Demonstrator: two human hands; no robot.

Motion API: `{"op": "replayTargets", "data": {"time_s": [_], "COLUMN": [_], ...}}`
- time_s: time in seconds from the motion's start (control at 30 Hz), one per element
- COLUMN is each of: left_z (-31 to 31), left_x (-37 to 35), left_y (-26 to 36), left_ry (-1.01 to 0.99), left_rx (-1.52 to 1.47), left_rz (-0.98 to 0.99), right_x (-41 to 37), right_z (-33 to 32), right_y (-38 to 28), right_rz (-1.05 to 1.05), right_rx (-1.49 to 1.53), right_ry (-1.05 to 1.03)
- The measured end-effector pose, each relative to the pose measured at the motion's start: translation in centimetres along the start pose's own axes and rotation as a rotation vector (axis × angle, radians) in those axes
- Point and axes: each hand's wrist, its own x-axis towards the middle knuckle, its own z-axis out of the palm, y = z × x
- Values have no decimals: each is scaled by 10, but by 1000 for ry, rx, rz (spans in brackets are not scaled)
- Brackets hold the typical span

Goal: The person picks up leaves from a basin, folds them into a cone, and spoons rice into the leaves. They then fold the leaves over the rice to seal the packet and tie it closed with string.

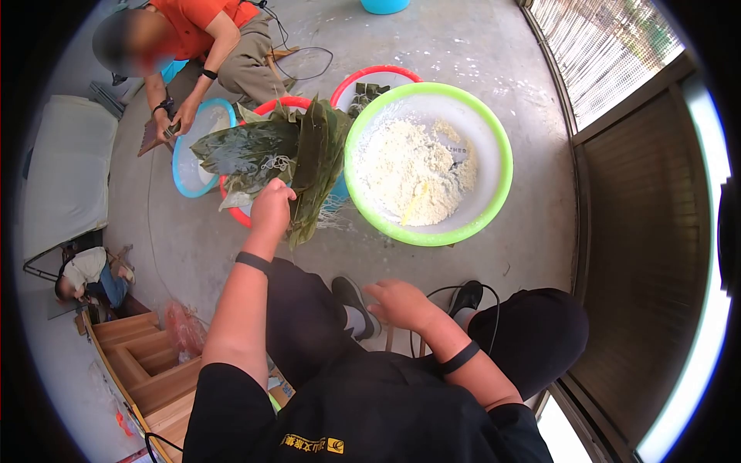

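My left hand (273, 205) is at the near edge of a pile of long green leaves (310, 158), heaped over a red-rimmed basin (238, 211). Its fingers are curled together, and whatever they pinch is too small to make out. Just beyond the fingertips lies a small tangle of white string (276, 163). My right hand (403, 304) hovers above my lap, holding nothing, its fingers loosely apart. In front of it stands a green-rimmed basin (503, 166) of white rice-like grain (405, 174), with a yellow utensil (417, 202) stuck in.
At upper left a seated person in an orange top (202, 27) handles a small dark green item over a blue basin (179, 174). Another red-rimmed basin (374, 71) stands behind. Left are wooden shelving (135, 351) and another person (89, 270); a screened frame (641, 224) borders the right.
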Motion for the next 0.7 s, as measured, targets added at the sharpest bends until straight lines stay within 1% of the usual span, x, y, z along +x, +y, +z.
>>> {"op": "replayTargets", "data": {"time_s": [0.1,0.2,0.3,0.5,0.6,0.7], "left_z": [-5,-1,5,16,6,9], "left_x": [3,-1,-5,-14,-20,-24], "left_y": [3,3,4,-4,5,13], "left_ry": [-34,-66,-111,-78,-104,-102], "left_rx": [31,5,3,-51,-115,-127], "left_rz": [62,56,-33,3,-61,-178], "right_x": [0,0,-1,-1,-2,-1], "right_z": [0,1,-2,-1,0,-3], "right_y": [0,0,-1,-1,0,-3], "right_rz": [0,-5,0,0,-12,1], "right_rx": [2,8,6,-3,10,1], "right_ry": [-2,7,3,-2,14,-1]}}
